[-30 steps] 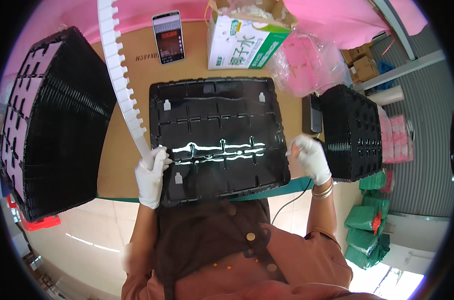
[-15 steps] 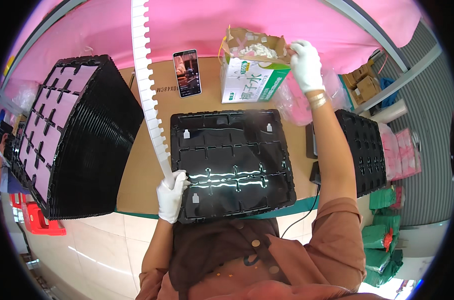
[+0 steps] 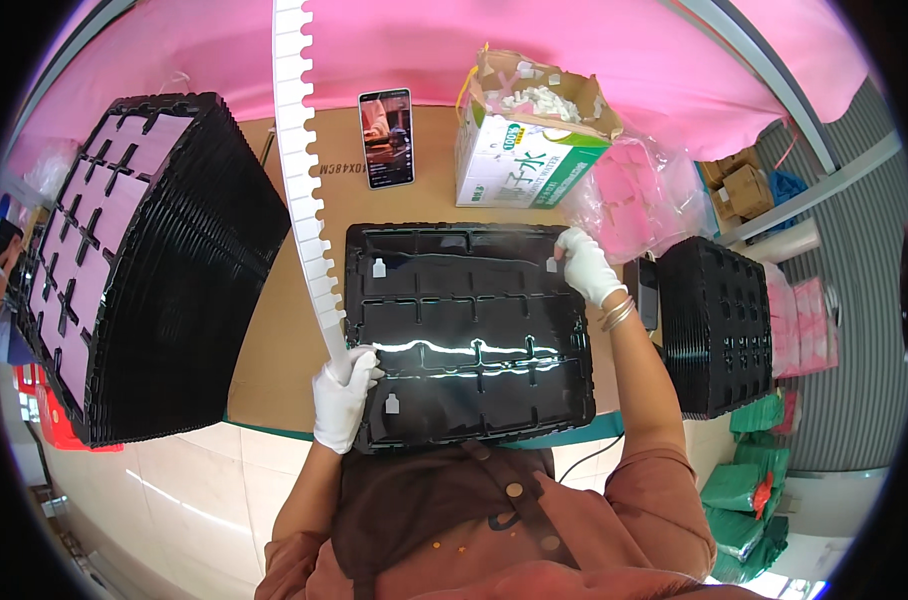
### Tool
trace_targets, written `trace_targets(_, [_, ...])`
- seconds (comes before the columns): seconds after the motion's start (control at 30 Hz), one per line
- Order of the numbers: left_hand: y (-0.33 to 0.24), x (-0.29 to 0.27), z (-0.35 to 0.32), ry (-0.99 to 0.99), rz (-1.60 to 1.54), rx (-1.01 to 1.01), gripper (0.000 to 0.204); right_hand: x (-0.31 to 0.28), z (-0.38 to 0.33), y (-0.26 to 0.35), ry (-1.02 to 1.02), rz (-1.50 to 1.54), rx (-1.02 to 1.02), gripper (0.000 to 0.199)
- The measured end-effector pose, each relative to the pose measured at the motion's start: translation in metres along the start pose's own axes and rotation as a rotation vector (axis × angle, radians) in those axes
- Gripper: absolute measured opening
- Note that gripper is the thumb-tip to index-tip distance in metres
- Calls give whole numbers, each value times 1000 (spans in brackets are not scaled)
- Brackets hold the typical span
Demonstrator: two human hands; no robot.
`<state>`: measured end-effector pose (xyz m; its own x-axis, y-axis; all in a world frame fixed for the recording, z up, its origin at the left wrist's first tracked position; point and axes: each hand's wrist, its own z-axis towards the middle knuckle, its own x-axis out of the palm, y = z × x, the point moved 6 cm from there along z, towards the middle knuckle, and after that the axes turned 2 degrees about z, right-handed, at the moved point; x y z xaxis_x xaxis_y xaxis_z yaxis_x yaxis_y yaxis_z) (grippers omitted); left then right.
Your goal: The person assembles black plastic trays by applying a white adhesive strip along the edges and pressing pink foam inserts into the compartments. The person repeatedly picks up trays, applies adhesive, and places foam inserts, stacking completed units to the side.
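A long white notched strip (image 3: 298, 130) runs from the top of the view down to my left hand (image 3: 341, 405), whose gloved fingers are closed round its lower end, beside a black plastic tray (image 3: 444, 320). The glossy tray has moulded ridges. Small pale bottle-shaped pieces, like stickers, lie on it: one at upper left (image 3: 379, 269), one at lower left (image 3: 392, 403), and one at upper right (image 3: 552, 265). My gloved right hand (image 3: 586, 265) is over the tray's upper right corner, fingertips curled together beside that last piece. What they hold, if anything, is hidden.
A tall stack of black trays with pink-mauve surfaces (image 3: 174, 270) stands left, another black stack (image 3: 714, 320) right. Behind are a propped phone (image 3: 387, 140) and an open carton (image 3: 534, 165) holding white scraps. Clear plastic and pink wrapping (image 3: 634, 195) lies beside the carton.
My right hand has left the carton's rim and come down toward me to the tray's upper right corner. My left hand still grips the strip. The whole view has shifted slightly.
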<state>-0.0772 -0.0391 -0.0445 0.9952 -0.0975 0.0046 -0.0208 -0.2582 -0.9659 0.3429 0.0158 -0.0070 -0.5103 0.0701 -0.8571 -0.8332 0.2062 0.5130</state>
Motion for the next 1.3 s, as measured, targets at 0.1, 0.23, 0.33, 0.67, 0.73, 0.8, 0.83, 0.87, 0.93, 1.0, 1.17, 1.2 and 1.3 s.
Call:
trace_targets(0.1, [2, 1, 2, 4, -10, -8, 22, -1, -1, -5, -107, -27, -80, 18])
trace_targets(0.23, [-3, 2, 2, -8, 26, -17, 26, 2, 1, 4, -102, 17, -46, 16])
trace_targets(0.33, [0, 2, 2, -5, 11, -23, 27, 9, 1, -6, -163, 78, -21, 17])
trace_targets(0.67, [1, 1, 1, -8, -24, -46, 26, 14, -10, -19, -193, 123, -250, 24])
trace_targets(0.73, [1, 1, 1, -12, -21, -42, 26, 12, -12, -17, -200, 103, -259, 22])
trace_targets(0.8, [2, 0, 2, -10, -32, -45, 24, 12, -11, -17, -221, 69, -264, 20])
trace_targets(0.83, [2, 0, 2, -8, -39, -47, 23, 14, -9, -20, -239, 43, -262, 19])
trace_targets(0.87, [2, 1, 2, -6, -35, -44, 24, 14, -9, -22, -257, 17, -260, 18])
trace_targets(0.93, [2, 1, 2, -3, -27, -39, 26, 15, -8, -22, -291, 21, -216, 17])
trace_targets(1.0, [2, 1, 2, -5, -41, -43, 24, 14, -9, -21, -305, 28, -201, 17])
trace_targets(1.17, [0, 0, 1, -1, -63, -58, 23, 8, -12, -19, -195, 147, -26, 20])
trace_targets(1.2, [1, -1, 1, -3, -69, -58, 23, 8, -11, -16, -206, 119, -79, 21])
trace_targets(1.3, [1, 1, 1, 2, -82, -65, 23, 9, -13, -14, -233, 45, -175, 21])
